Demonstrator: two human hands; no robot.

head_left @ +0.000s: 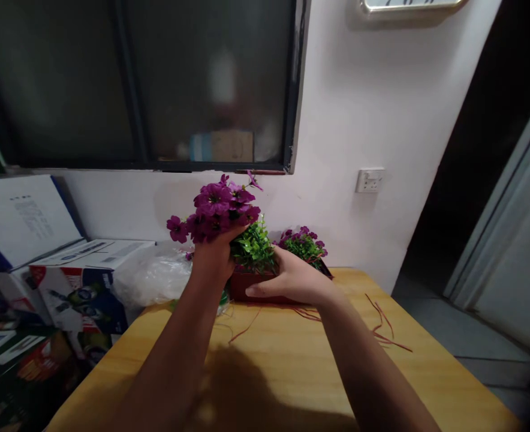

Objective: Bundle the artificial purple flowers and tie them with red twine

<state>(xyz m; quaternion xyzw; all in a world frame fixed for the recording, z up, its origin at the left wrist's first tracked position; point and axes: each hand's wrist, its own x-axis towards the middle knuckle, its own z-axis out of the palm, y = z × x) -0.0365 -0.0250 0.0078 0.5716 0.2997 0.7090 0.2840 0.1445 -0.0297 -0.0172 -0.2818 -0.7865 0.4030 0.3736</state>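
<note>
My left hand (215, 255) is closed around a bunch of purple artificial flowers (213, 207), held up above the table's far side. The blooms hide most of its fingers. Bright green leaves (253, 246) stick out between my two hands. My right hand (294, 279) is open beside these leaves, thumb spread away from the fingers; the fingertips are partly hidden at the foliage. Behind it is a dark red planter box (242, 287), largely covered by my hands. More purple flowers with green leaves (303, 243) stand at the planter's right end.
Thin reddish-brown strips (384, 327) lie on the wooden table (274, 366). A clear plastic bag (154, 276) bulges at the table's back left, next to stacked printed cartons (83, 294). The white wall (337, 210) with a socket (370, 180) rises behind, under a dark window (211, 78).
</note>
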